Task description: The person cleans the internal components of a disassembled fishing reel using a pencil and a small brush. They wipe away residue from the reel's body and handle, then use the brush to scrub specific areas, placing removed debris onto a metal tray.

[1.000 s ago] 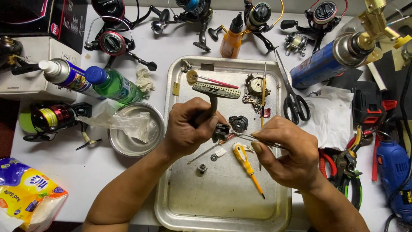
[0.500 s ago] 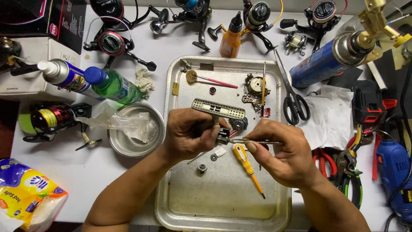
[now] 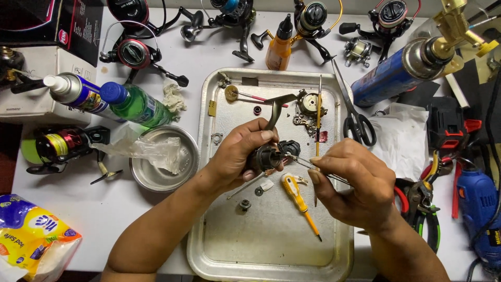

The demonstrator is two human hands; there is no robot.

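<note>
Item: dark fishing-reel body (image 3: 271, 154), part-dismantled, held over the metal tray (image 3: 271, 250) in the middle of the table (image 3: 219, 57).

Left hand (image 3: 237, 156): I see its fingers clenched around the reel body, thumb on top, the reel's foot pointing up toward the far rim of the tray.

Right hand (image 3: 352, 180): fingers pinched on a thin metal tool (image 3: 308, 164), seemingly tweezers; its tip touches the reel body at the side facing the right hand. Whether it grips a part there I cannot tell.

Done, as I judge it: the reel is already opened. Loose on the tray lie a gear assembly (image 3: 308, 107), a brass disc on a red pin (image 3: 233, 93), a small ring (image 3: 257, 110), a washer (image 3: 217, 138), a small nut (image 3: 244, 204) and a white scrap (image 3: 266, 184).

Left, as I judge it: the body is not fully stripped or rebuilt; fine work inside it is in hand, and the loose parts are unfitted.

Nearby on the tray: yellow screwdriver (image 3: 298, 201), just beside the right hand; a long thin brush (image 3: 318, 120).

Off the tray: scissors (image 3: 357, 117), green bottle (image 3: 133, 104), round metal dish (image 3: 162, 159) with a plastic bag, several whole reels along the far edge.
</note>
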